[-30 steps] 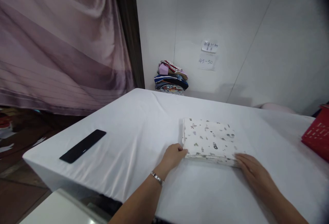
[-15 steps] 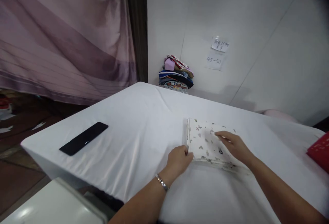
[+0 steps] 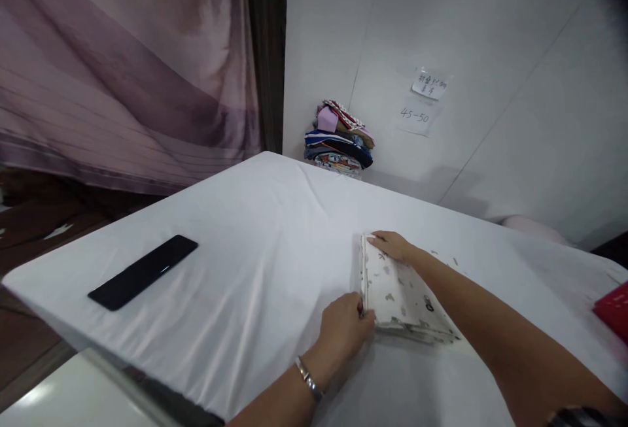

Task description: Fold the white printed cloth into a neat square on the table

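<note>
A folded white cloth with a small scattered print lies flat on the table, its layers showing along the left and near edges. At its near left corner my left hand, with a silver bracelet on the wrist, pinches the edge between thumb and fingers. My right hand reaches across the cloth to its far left corner, thumb on top and fingers closed at the edge. The right forearm covers part of the cloth's right side.
A white-covered table fills the middle. On its left rests a black phone-like slab. Folded clothes are stacked beyond the far edge by the wall. A red item sits at the right edge. A pale curtain hangs at left.
My right hand has moved left and away from me, from above the cloth's middle to its far left corner. My left hand stays at the near left corner. The view has shifted slightly.
</note>
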A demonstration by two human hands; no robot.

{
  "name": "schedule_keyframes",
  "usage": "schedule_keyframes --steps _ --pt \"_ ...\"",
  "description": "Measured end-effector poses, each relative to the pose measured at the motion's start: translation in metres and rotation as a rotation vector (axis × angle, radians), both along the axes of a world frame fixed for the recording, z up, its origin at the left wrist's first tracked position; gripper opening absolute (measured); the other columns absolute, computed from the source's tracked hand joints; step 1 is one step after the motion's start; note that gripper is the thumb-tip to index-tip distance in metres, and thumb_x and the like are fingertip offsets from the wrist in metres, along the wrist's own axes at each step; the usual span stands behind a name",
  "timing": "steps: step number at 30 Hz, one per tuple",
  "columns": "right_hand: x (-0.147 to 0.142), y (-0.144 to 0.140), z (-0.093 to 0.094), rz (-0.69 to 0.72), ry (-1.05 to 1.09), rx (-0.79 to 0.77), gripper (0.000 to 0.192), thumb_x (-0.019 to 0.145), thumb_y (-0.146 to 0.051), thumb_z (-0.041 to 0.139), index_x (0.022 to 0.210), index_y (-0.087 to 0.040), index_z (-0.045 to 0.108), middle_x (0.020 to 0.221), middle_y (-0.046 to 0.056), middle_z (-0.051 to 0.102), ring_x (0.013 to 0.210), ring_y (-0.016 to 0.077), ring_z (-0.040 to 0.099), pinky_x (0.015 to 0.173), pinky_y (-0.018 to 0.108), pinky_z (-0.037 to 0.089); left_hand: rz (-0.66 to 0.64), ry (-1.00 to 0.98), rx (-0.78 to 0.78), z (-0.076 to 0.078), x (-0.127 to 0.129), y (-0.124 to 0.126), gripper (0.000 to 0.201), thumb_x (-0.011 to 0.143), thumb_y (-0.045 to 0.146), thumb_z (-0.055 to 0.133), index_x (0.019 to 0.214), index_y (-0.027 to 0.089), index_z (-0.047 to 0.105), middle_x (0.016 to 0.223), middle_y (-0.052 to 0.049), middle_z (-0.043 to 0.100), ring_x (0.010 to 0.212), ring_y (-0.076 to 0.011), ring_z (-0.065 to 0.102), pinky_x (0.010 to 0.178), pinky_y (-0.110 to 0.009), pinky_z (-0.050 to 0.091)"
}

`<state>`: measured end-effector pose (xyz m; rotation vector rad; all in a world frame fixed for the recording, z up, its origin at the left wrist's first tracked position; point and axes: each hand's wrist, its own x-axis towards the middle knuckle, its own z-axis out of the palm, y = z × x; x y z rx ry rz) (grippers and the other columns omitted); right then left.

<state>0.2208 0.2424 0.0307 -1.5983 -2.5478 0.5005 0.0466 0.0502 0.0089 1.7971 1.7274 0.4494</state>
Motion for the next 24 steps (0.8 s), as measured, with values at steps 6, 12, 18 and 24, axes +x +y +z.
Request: schedule_keyframes --steps 6,12,18,24 --pt "-0.004 -0.001 -0.004 -0.029 -0.122 0.174 0.059 0.09 -0.06 0.022 0.083 -0.02 0.064 0.081 0.008 0.068 0.079 0.0209 0.061 0.067 0.027 0.039 -0.002 0.001 -0.004 -0.004 0.001 0.001 0.017 0.079 0.034 0.048 0.078 0.02 0.056 0.078 -0.001 0.063 0.069 -0.016 0.055 0.055 -0.027 0.027" --pt "-0.005 0.006 -0.023 -0.066 -0.18 0.25 0.059 0.093 -0.054 0.017 0.076 -0.02 0.062 0.077 0.007 0.067 0.075 0.0188 0.059 0.063 0.026 0.035 0.019 -0.001 -0.046 -0.002 0.001 0.004 0.015 0.077 0.033 0.048 0.076 0.02 0.056 0.077 -0.001 0.063 0.069 -0.0157 0.055 0.055 -0.027 0.027" --pt "0.008 0.009 -0.019 -0.012 -0.059 0.134 0.057 0.092 -0.056 0.019 0.088 -0.021 0.065 0.09 0.006 0.069 0.084 0.0202 0.06 0.071 0.027 0.039 0.015 -0.002 -0.053 -0.001 0.001 0.006 0.016 0.078 0.035 0.048 0.075 0.02 0.055 0.077 0.0 0.063 0.069 -0.0156 0.054 0.056 -0.026 0.028" --pt "0.098 -0.01 -0.015 -0.151 -0.056 0.083 0.057 0.089 -0.057 0.026 0.111 -0.018 0.063 0.118 0.011 0.062 0.107 0.0269 0.056 0.09 0.036 0.041 -0.02 0.001 -0.082 0.001 -0.002 0.008 0.015 0.079 0.032 0.048 0.075 0.02 0.055 0.077 0.0 0.062 0.069 -0.0148 0.054 0.056 -0.026 0.029"
